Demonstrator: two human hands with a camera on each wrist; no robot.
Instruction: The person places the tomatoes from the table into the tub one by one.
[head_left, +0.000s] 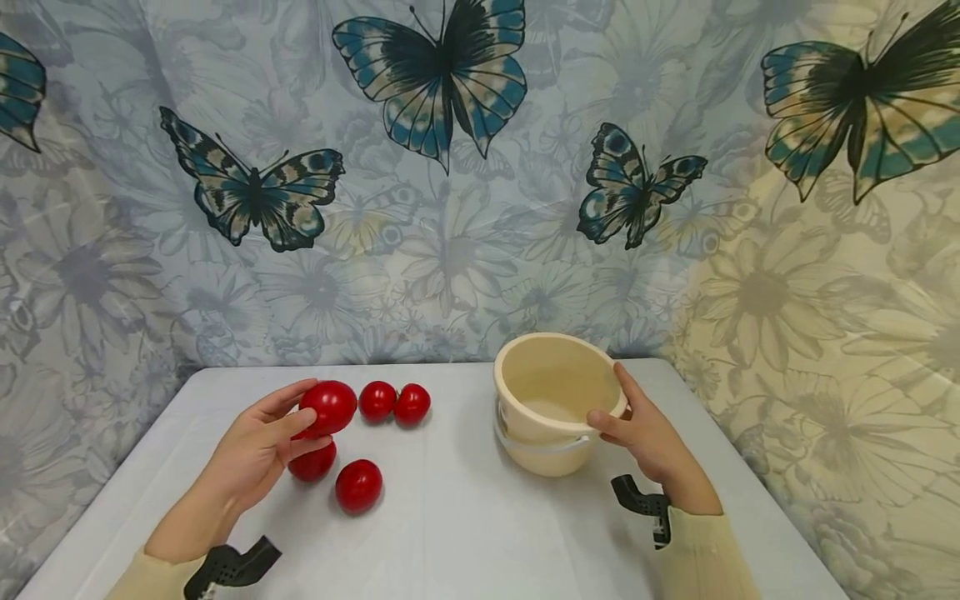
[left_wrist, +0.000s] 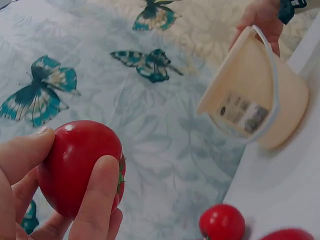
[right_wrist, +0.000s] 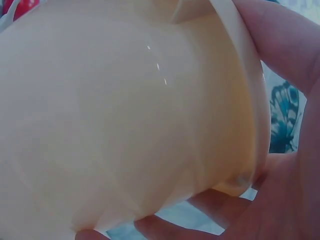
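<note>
- Right now, the left hand (head_left: 258,446) is gripping a shiny red tomato (head_left: 335,406) with its thumb and fingers, up above the left part of the desk (head_left: 465,533).
- A bit of green stem (left_wrist: 121,172) shows on that tomato in the left wrist view.
- The right hand (head_left: 652,437) is holding the right side of a cream bucket (head_left: 551,462) by the rim.
- That bucket is near the back edge of the desk, toward the back right corner, and its top is open.
- Its white handle (head_left: 551,447) hangs down around the side that faces the person.
- A label (left_wrist: 244,111) is stuck on the bucket, but its words are too blurry to read.
- One more tomato (head_left: 313,464) is partly hidden by the left hand.
- Just beside it, closer to the front edge, is another round tomato (head_left: 359,487).
- Two small tomatoes, one on the left (head_left: 377,402) and one on the right (head_left: 412,406), sit side by side near the back edge.
- Behind the desk hangs a cloth (head_left: 465,283) with butterflies and big flowers.
</note>
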